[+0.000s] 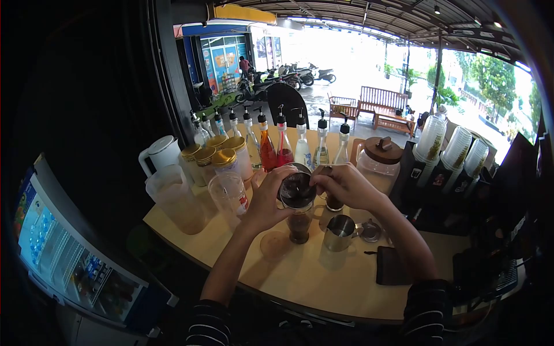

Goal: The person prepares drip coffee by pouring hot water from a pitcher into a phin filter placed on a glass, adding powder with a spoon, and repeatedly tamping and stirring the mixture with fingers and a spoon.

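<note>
Over a tall glass [299,226] with dark contents is a round dark vessel [296,189], which looks like a strainer or filter. My left hand [269,199] is wrapped round its left side. My right hand [346,185] is pinched at its right rim, on something too hidden by the fingers to make out. Right of the glass stands a steel cup [339,233], with a small round metal piece [369,231] beside it. Behind my right hand another glass [334,203] is partly hidden. A clear plastic jug [226,196] stands left of my left hand.
Pump bottles [268,144] line the table's back edge. Gold-lidded jars [225,158], a white kettle [164,153] and a large pitcher [179,202] stand left. A wooden-lidded container [378,164] and stacked cups [431,138] are right; a dark cloth [392,266] lies front right. A person [244,65] is far outside.
</note>
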{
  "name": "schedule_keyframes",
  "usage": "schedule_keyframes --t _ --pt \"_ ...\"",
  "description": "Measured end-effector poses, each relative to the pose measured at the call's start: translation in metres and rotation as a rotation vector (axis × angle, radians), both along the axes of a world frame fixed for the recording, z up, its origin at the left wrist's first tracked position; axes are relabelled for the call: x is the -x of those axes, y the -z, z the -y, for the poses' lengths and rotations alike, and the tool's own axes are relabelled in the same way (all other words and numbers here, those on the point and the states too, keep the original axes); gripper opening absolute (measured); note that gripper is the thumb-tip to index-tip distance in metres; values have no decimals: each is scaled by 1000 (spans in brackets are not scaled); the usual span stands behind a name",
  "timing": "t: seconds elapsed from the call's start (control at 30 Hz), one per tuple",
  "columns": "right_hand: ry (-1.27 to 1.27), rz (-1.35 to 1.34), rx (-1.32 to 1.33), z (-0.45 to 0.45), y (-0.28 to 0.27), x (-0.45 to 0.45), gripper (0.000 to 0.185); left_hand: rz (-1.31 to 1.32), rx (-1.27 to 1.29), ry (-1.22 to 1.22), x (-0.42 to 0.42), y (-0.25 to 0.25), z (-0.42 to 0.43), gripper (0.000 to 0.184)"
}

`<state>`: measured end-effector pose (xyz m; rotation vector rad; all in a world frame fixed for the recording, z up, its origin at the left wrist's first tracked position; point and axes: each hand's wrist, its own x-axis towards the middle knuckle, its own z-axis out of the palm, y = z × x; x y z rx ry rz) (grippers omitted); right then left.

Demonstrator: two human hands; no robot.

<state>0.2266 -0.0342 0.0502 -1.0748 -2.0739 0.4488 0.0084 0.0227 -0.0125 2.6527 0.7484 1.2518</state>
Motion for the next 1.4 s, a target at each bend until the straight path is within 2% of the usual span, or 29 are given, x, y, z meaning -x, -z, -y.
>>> schedule_keyframes --t 0.13,0.2,0.23,0.3,0.37,0.43,0.47,0.53,0.57,0.63,0.73,0.87,0.93,1.07,1.4 --pt "-73 72 53 4 -2 5 25 -9 -14 -1 -2 0 1 81" --pt "-53 -132 7 4 -2 5 23 11 13 -28 -3 -3 1 81" --pt "-55 -129 5 4 0 4 23 32 41 -56 -3 -4 2 82" --pt "-126 -486 96 4 6 2 22 96 103 -33 -5 -5 2 82" --pt "-150 -526 77 8 7 3 19 157 168 -7 -7 -4 2 82" --pt "-41 -365 -48 9 9 4 16 157 110 -34 -9 0 -2 82" --pt "-41 -365 -47 10 10 5 16 157 110 -33 -10 3 -6 82" --pt "-5 -51 -291 14 12 6 27 177 74 18 -12 7 -14 82" --pt "-6 -51 -291 13 15 5 27 177 73 17 -13 9 -17 82" --pt "-49 247 -609 7 24 2 41 214 209 66 -15 9 -20 82" --pt "-81 369 -655 6 28 -3 47 262 268 78 -13 6 -19 80" --pt "-114 259 -702 6 28 -4 44 301 251 73 -13 4 -15 77" --pt "-52 201 -684 9 24 -3 42 249 208 63 -12 6 -16 76" --pt "-66 252 -626 3 29 -6 42 338 299 144 -14 10 -20 78" --pt "-72 265 -679 2 28 0 37 216 166 70 -11 8 -21 79"
